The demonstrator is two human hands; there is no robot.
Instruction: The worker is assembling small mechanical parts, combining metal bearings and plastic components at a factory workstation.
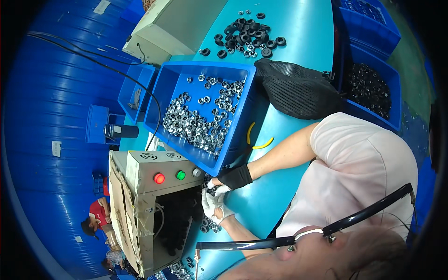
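Observation:
Both my hands meet in front of a pale metal machine box [163, 170], beside the near corner of a blue bin [247, 88]. My right hand [221, 185], in a white glove with a black wrist band, has its fingers closed in a pinch. Against it, my left hand [213, 206], also white-gloved with bare fingertips, is closed and curled. Whatever small piece lies between the fingers is mostly hidden. Small black and chrome ring-shaped parts [205, 225] lie on the table by my left hand. Chrome parts [191, 121] are heaped in the bin.
Yellow-handled pliers [257, 141] lie near my right forearm. A black mesh bag [298, 91] rests beside the bin. Black rings [245, 35] are piled at the far end of the teal table [308, 32]. A red lamp [159, 178] and a green lamp [180, 175] mark the machine's front.

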